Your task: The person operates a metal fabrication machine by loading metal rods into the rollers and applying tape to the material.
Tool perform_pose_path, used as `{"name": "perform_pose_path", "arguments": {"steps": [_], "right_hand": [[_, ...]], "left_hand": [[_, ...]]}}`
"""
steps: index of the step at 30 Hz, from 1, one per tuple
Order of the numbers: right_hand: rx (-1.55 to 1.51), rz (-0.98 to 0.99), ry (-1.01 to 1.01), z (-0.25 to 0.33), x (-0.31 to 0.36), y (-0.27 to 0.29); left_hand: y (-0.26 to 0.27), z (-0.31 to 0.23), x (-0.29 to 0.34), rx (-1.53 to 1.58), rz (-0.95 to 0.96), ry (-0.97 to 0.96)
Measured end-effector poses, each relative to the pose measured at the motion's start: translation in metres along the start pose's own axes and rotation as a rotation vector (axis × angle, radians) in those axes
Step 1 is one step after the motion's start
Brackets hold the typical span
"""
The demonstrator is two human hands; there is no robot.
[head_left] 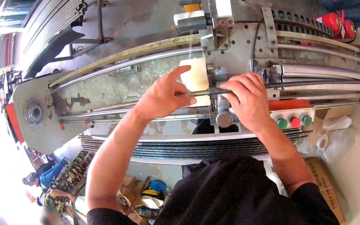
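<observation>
both forearms rise from the lower edge toward a long machine that runs left to right across the view. nearest lie dark strips (205, 149) stacked along the machine's front, and a box with green and red buttons (294, 121) just right of the right wrist.

right hand (247, 101) lies palm down, its fingers curled over a thin rod (318, 82) and closed on it beside a grey clamp (223, 114). the rod's long axis runs left to right, across both hands, reaching well off to the right and a little left.

left hand (163, 97) sits just left of the clamp, on the same rod: thumb and lower fingers pinch narrowly about it, forefinger stretched out toward a pale block (197, 77) right behind. both hands are about equally near, apart by the clamp's width.

farther off stand an upright head (214, 6), the floor, and red extinguishers (337, 25) at right.
</observation>
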State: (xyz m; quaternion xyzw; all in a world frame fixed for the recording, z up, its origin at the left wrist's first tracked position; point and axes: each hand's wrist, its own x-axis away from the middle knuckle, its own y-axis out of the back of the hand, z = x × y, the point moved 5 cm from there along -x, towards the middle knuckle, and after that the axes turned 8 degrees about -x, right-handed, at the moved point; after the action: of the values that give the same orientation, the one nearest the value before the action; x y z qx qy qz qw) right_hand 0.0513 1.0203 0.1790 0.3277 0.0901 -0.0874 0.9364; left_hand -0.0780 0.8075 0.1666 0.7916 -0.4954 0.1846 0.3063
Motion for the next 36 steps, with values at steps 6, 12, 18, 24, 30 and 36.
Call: {"name": "perform_pose_path", "arguments": {"steps": [6, 12, 18, 24, 30, 36], "right_hand": [[0.090, 0.043, -0.030, -0.002, -0.004, 0.004], [0.107, 0.321, -0.113, -0.026, -0.005, 0.001], [0.044, 0.110, -0.092, -0.035, -0.007, 0.000], [0.107, 0.028, -0.050, -0.042, -0.001, -0.008], [0.180, -0.036, 0.037, -0.039, 0.007, -0.007], [0.208, -0.156, -0.049, -0.014, 0.067, 0.044]], "left_hand": [[-0.003, -0.045, 0.008, -0.699, -0.137, 0.025], [-0.020, -0.031, 0.001, -0.788, -0.415, -0.091], [-0.037, -0.030, 0.013, -0.800, -0.681, -0.369], [-0.080, 0.015, 0.007, -1.048, -0.444, -0.286], [-0.083, 0.015, 0.004, -1.078, -0.463, -0.288], [-0.084, 0.011, -0.001, -1.097, -0.445, -0.224]]}}
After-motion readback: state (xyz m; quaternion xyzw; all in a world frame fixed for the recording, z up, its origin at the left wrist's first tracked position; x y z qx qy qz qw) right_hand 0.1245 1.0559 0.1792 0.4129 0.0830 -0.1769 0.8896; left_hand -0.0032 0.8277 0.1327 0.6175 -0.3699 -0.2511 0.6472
